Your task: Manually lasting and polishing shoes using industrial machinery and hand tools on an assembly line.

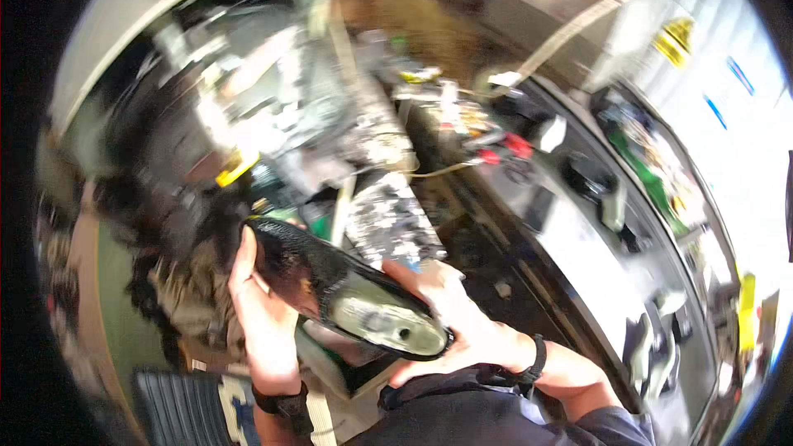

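Observation:
Between my two hands I hold a black shoe upper [289, 260] stretched over a pale greenish shoe last [384, 320]. The bare underside of the last faces up, with a dark round hole near its heel end. My left hand [266, 326] grips the toe end, its thumb along the black edge and its other fingers hidden underneath. Around the heel end wraps my right hand [462, 314], its fingers partly out of sight behind the upper.
A machine [273, 107] with shiny metal parts stands ahead on the left, blurred. On the right runs a long light bench [578, 281] carrying black shoes [588, 175] and pale lasts [658, 343]. Red-handled tools [504, 149] lie at its far end. A ribbed dark panel [178, 405] is at lower left.

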A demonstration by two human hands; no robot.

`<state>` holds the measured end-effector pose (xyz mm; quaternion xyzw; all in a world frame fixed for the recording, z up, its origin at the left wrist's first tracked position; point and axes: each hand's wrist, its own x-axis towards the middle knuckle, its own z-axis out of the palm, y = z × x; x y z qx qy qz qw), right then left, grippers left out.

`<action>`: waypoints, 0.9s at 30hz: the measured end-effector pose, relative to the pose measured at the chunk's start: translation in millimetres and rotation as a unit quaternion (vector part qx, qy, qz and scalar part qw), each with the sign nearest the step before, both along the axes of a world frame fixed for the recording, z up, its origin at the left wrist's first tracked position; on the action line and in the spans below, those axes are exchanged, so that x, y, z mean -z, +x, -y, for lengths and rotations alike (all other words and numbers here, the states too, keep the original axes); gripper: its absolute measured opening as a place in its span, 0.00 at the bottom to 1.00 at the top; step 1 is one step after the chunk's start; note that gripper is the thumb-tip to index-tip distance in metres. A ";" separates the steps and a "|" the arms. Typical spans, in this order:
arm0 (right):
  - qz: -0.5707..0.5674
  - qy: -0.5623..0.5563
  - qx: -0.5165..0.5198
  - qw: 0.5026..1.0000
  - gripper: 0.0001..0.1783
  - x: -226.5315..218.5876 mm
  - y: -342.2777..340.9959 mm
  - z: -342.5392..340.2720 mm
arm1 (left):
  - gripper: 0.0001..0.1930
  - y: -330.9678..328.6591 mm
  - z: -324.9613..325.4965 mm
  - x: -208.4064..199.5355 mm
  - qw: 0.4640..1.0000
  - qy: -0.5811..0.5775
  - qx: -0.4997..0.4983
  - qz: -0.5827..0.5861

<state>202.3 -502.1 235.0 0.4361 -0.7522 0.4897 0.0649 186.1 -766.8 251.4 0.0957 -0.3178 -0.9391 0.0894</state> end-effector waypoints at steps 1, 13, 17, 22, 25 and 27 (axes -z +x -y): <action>0.027 -0.016 0.033 0.999 0.66 -1.2 4.5 -13.4 | 0.17 -13.9 -15.0 6.0 0.999 0.017 0.025 0.027; 0.100 -0.171 0.399 0.895 0.47 70.4 101.2 -242.1 | 0.19 -68.9 -322.3 114.7 0.883 -0.161 0.413 0.154; 0.294 -0.414 0.525 0.683 0.32 94.6 170.5 -382.0 | 0.30 -20.3 -458.2 152.1 0.809 -0.143 0.554 0.139; 0.146 -0.584 0.699 0.387 0.12 152.8 330.9 -613.3 | 0.23 13.0 -567.7 176.3 0.758 -0.324 0.561 0.075; 0.042 -0.725 0.581 0.369 0.17 147.1 393.7 -749.1 | 0.21 4.3 -581.3 183.5 0.747 -0.361 0.544 0.125; -0.019 -0.707 0.636 0.308 0.22 182.3 466.1 -843.7 | 0.18 1.4 -600.1 196.4 0.686 -0.427 0.572 0.140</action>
